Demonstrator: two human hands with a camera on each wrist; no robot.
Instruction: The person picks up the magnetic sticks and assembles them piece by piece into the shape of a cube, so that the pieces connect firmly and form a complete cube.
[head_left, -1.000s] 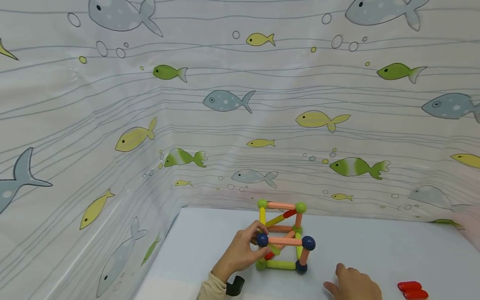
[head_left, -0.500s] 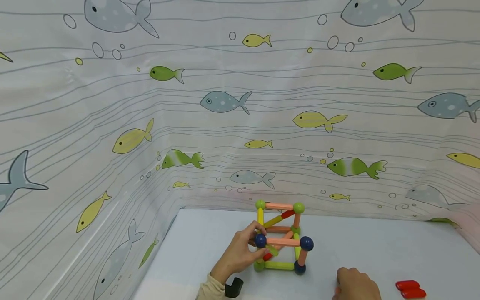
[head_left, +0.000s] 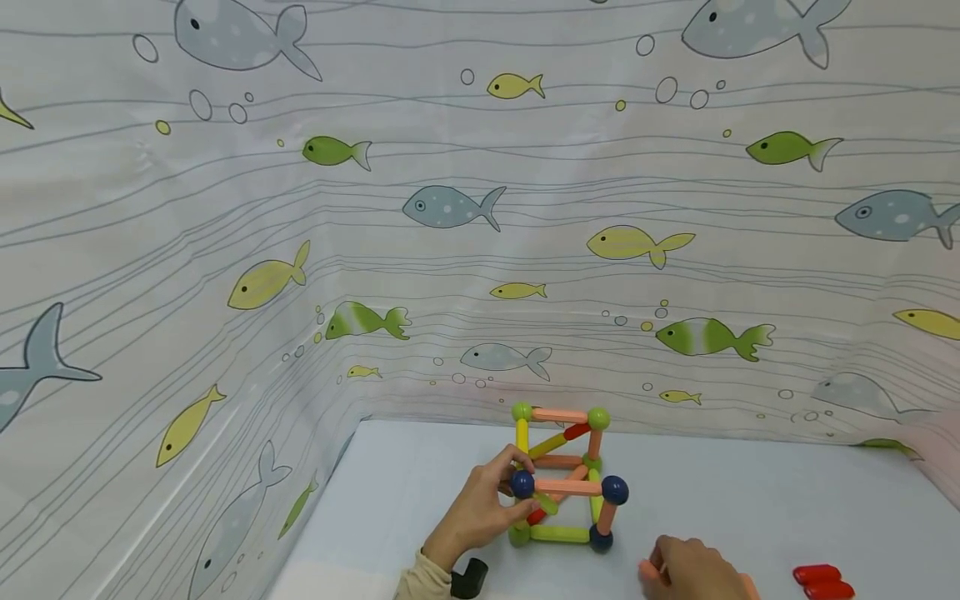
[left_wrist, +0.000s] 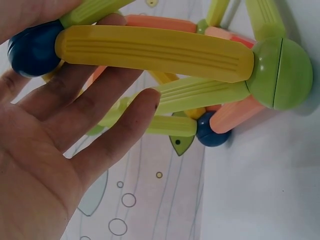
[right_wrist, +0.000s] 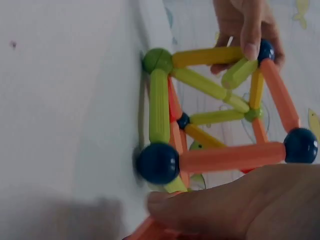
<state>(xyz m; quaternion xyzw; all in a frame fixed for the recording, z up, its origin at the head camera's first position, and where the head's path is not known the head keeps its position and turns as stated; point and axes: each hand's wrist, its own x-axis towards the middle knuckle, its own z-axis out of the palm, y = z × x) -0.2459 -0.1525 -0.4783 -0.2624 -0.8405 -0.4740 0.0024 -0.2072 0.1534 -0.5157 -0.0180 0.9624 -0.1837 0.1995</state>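
Note:
A box-shaped frame of magnetic sticks and balls stands on the white table, with an orange stick (head_left: 567, 487) across its upper front. My left hand (head_left: 476, 500) pinches the dark blue ball (head_left: 522, 484) at the upper left front corner. From that ball a short light-green stick (right_wrist: 239, 74) juts out with one end free, beside the left thumb. My right hand (head_left: 693, 571), low over the table to the right of the frame, holds another orange stick (right_wrist: 150, 229); the thumb and hand cover much of it. Something red shows beneath that thumb at the bottom of the right wrist view.
Two red sticks (head_left: 830, 591) lie side by side at the right of the table. A black object (head_left: 469, 579) sits by the left wrist. Behind the table (head_left: 420, 450) hangs a white fish-patterned sheet (head_left: 570, 183).
The right hand was spread over the table; its fingers have since curled, and it now holds an orange stick, slightly further left. The left hand keeps its hold on the blue ball.

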